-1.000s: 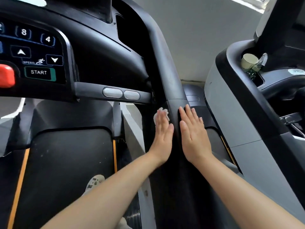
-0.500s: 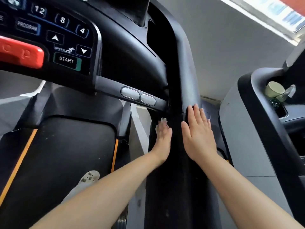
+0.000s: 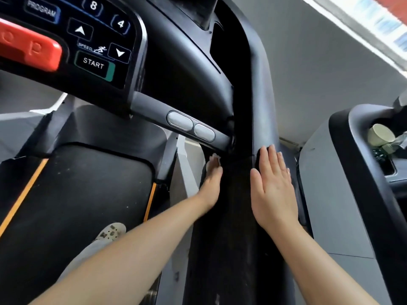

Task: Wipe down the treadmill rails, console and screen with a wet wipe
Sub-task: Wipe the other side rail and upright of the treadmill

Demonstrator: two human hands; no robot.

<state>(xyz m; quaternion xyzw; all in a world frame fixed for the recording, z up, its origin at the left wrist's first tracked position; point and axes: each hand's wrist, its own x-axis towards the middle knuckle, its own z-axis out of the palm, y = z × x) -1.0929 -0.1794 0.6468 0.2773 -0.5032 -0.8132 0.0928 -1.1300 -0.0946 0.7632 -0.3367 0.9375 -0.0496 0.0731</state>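
The treadmill's black right rail (image 3: 235, 216) runs from the bottom centre up to the console (image 3: 176, 62). My left hand (image 3: 212, 180) lies flat against the rail's inner left side, fingers straight. A white wet wipe (image 3: 214, 156) peeks out under its fingertips, mostly hidden. My right hand (image 3: 274, 188) presses flat on the rail's outer right side, fingers straight and together. The control panel (image 3: 97, 40) with START and speed keys sits upper left. The screen is out of view.
A red stop button (image 3: 28, 51) sits at the far left. Two silver pulse pads (image 3: 190, 126) lie on the crossbar just above my left hand. The black belt (image 3: 72, 205) and my shoe (image 3: 111, 232) are below. A neighbouring treadmill (image 3: 352, 172) with a cup (image 3: 380, 133) stands right.
Both hands have slid up along the rail towards the crossbar. The left hand now covers most of the wipe and sits further round the rail's inner side. The view tilted up and left.
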